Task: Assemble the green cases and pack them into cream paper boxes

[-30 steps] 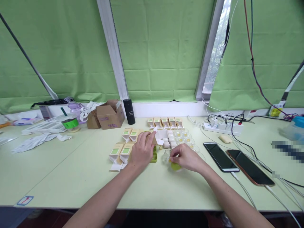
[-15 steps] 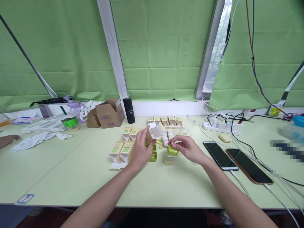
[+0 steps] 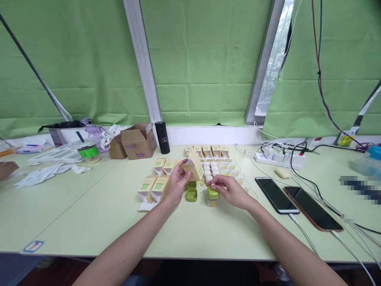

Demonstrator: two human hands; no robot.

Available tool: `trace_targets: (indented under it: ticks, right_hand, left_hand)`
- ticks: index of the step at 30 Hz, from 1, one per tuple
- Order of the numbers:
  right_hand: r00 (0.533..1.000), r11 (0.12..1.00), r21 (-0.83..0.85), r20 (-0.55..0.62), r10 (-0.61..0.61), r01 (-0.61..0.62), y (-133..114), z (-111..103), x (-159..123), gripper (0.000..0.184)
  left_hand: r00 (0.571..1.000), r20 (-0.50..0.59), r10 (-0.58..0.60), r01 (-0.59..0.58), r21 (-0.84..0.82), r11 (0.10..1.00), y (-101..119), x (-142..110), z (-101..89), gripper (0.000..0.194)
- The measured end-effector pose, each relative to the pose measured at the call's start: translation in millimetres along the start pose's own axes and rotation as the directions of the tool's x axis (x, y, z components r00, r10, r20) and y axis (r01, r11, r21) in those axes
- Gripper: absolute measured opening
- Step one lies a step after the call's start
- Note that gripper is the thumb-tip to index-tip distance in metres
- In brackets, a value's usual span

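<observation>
A small tan cardboard box [image 3: 193, 169], tilted with its flap up, is held in the fingers of my left hand [image 3: 177, 183] above the table. My right hand [image 3: 230, 190] pinches a green lid [image 3: 213, 192], which sits at the top of a small clear container [image 3: 212, 202]. Between my hands lie green lids [image 3: 192, 195], hollow side up. Just beyond are rows of white cylinders [image 3: 210, 169] and several clear containers [image 3: 233, 171] with yellow marks, partly hidden by my right hand. Open tan boxes [image 3: 159, 186] stand left of my left hand.
More tan boxes [image 3: 216, 153] line the back. Two phones [image 3: 276, 195] on charging cables and a power strip [image 3: 279, 159] are at right. A black bottle [image 3: 162, 137], brown carton [image 3: 138, 142] and drink cup [image 3: 88, 152] stand back left. Another person's hand [image 3: 7, 169] is at far left.
My right hand has brought the green lid down onto the clear container. My left hand has turned the tan box, so its open white inside no longer faces me.
</observation>
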State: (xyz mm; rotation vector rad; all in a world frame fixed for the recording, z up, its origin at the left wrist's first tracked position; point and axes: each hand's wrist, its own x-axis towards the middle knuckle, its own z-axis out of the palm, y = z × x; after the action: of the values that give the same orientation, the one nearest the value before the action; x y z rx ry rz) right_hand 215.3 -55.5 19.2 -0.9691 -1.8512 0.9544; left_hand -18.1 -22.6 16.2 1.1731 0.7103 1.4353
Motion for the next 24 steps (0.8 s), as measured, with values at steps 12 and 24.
trace_targets:
  ticks: [12,24]
  right_hand:
    - [1.0,1.0,-0.005,0.019,-0.016,0.016,1.2,1.4,-0.4,0.015]
    - [0.999,0.999,0.053,-0.049,-0.01,0.013,-3.6,2.7,-0.6,0.015]
  left_hand:
    - [0.999,0.017,-0.046,0.048,-0.121,0.992,0.7,-0.1,0.9,0.06]
    - [0.993,0.092,-0.072,0.089,-0.193,0.977,0.8,-0.6,2.9,0.043]
